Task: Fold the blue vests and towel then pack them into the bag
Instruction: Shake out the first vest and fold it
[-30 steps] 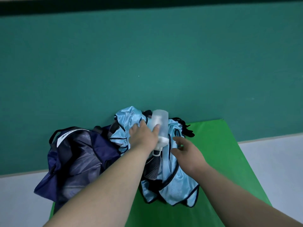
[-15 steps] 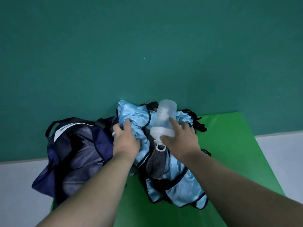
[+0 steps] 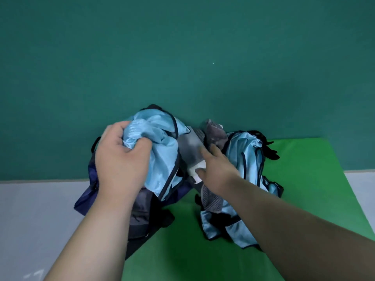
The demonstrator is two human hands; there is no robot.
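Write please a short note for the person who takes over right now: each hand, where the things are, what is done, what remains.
Left hand: grips a bunched blue vest, held over the navy bag.
Right hand: holds the translucent bottle between the two vests.
Second blue vest: crumpled on the green mat, with the grey towel tangled in it.
Done: nothing folded, nothing visibly packed.
Left: put the bottle aside, fold both vests and the towel, pack them into the bag.
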